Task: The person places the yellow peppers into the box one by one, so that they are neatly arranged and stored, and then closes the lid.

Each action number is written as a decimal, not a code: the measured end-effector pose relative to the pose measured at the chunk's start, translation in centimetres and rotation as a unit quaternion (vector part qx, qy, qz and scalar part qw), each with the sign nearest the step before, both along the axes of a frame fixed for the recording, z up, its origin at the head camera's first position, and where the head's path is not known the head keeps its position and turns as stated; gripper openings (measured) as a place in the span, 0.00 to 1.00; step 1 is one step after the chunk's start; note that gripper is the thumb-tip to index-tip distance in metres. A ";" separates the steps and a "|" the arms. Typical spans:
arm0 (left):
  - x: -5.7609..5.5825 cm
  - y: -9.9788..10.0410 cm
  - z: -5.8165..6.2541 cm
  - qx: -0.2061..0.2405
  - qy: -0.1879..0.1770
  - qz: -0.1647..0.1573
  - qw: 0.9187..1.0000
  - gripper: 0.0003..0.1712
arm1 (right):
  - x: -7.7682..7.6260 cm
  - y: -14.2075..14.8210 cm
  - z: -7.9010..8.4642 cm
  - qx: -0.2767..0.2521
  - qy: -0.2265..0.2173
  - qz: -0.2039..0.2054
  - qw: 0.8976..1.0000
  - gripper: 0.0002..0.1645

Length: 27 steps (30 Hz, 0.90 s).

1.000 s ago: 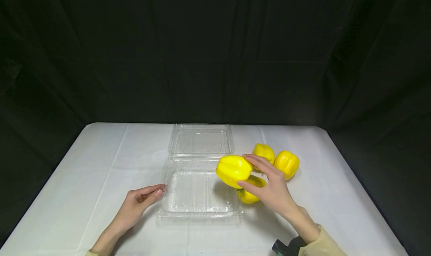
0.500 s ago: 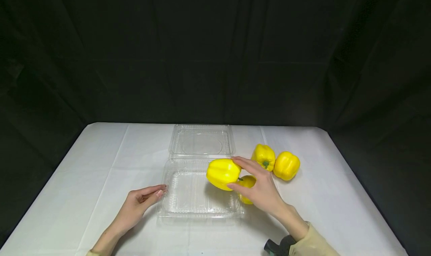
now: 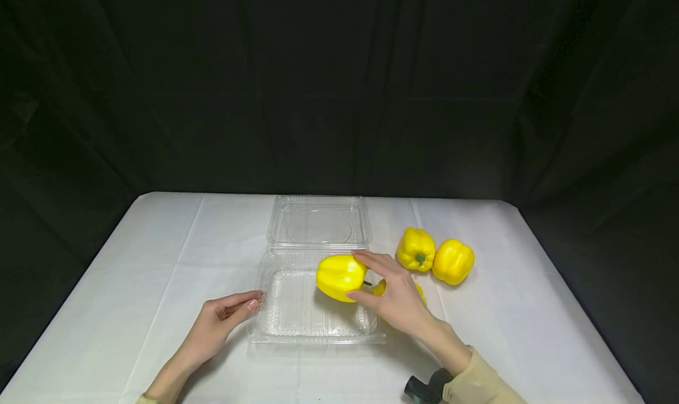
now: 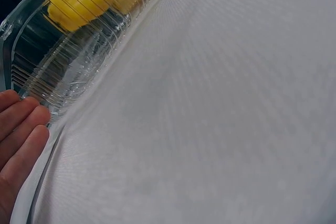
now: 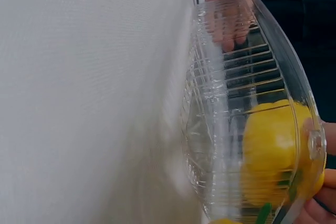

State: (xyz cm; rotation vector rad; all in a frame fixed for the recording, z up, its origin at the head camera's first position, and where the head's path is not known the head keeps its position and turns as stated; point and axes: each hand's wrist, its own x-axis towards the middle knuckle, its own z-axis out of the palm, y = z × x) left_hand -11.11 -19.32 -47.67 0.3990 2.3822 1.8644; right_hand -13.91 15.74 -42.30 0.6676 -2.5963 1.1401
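Observation:
My right hand [image 3: 398, 298] grips a yellow bell pepper [image 3: 339, 278] at its stem end, thumb in front and fingers behind. The pepper lies on its side in the air over the right half of a clear plastic clamshell container [image 3: 286, 304]. At the container's left edge, my left hand [image 3: 209, 330] pinches the rim between thumb and fingers. Through the clear wall in the right wrist view, the held pepper [image 5: 273, 137] shows. Another yellow pepper [image 3: 421, 293] sits right of the container, mostly hidden behind my right hand.
The container's lid [image 3: 318, 222] lies folded back flat behind the base. Two more yellow peppers [image 3: 415, 249] stand side by side to the right on the white tablecloth [image 3: 159, 245]. A dark device [image 3: 427, 386] is at my right wrist. Black cloth [image 3: 339, 85] hangs behind the table.
My right hand has carried the pepper to the left, from the container's right edge to above its interior. The left hand stays at the rim.

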 end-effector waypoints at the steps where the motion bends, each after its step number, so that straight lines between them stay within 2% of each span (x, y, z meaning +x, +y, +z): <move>1: 0.0 0.0 0.0 -0.001 0.001 0.000 1.000 0.20 | 0.0 -0.1 0.0 0.003 -0.004 -0.002 1.000 0.43; 7: 0.0 0.0 0.0 0.005 0.004 -0.007 1.000 0.21 | 0.0 -0.6 -0.3 0.013 -0.015 -0.008 1.000 0.42; 15: 0.2 -0.1 0.2 0.009 0.017 -0.015 1.000 0.20 | 0.2 -1.1 -0.4 0.032 -0.005 -0.004 0.999 0.41; 27: 0.0 -0.2 0.0 0.006 0.005 -0.009 1.000 0.19 | -0.1 -1.5 -0.9 0.072 0.009 -0.005 0.997 0.40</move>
